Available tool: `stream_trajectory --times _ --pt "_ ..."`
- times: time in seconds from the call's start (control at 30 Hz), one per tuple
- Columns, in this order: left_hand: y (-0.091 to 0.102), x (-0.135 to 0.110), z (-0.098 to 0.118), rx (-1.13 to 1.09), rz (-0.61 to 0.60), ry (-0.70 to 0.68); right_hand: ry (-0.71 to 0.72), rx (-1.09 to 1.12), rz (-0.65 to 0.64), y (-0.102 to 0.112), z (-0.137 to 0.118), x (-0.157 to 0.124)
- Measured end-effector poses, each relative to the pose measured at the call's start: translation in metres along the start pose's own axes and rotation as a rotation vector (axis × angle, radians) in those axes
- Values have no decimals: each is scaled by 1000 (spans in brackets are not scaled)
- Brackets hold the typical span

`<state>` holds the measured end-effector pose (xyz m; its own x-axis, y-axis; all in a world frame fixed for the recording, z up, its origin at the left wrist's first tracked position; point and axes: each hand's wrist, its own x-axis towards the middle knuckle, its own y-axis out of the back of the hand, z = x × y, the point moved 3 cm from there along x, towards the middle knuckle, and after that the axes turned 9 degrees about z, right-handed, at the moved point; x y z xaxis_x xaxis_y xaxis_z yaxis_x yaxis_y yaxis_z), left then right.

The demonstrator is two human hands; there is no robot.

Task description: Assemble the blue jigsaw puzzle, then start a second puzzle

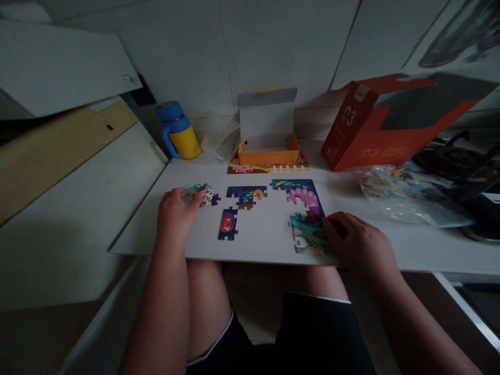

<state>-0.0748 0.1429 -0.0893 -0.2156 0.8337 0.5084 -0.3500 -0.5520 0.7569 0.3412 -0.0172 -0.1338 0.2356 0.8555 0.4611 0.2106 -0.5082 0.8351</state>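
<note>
Lying at 4 o'clock on the tabletop, the green puzzle section meets the right hand, fingers bent; whether they grip it cannot be told. A sideways push could part its joints or slide it over the near edge. At 10 o'clock, the left hand, fingers parted, flanks loose pieces, which a careless sweep could scatter.

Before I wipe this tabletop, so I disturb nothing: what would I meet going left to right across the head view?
Bare left hand, dark-blue puzzle piece with a red figure, open orange cardboard box, teal puzzle section, bare right hand, clear plastic bag.
</note>
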Motion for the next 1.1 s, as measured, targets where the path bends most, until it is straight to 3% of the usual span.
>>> stream_trajectory --times 0.13,0.37,0.57,0.83,1.1 --pt "-9 3 -9 -103 -54 73 15 6 10 1 -1 0" --pt "-15 2 -18 -246 30 121 17 11 18 2 -3 1" --pt "-19 2 -20 -294 22 124 15 6 20 1 -3 1" --pt "-17 2 -19 -241 -26 134 -1 13 4 1 -2 1" --pt "-17 3 -24 -227 15 148 7 20 11 0 -2 1"
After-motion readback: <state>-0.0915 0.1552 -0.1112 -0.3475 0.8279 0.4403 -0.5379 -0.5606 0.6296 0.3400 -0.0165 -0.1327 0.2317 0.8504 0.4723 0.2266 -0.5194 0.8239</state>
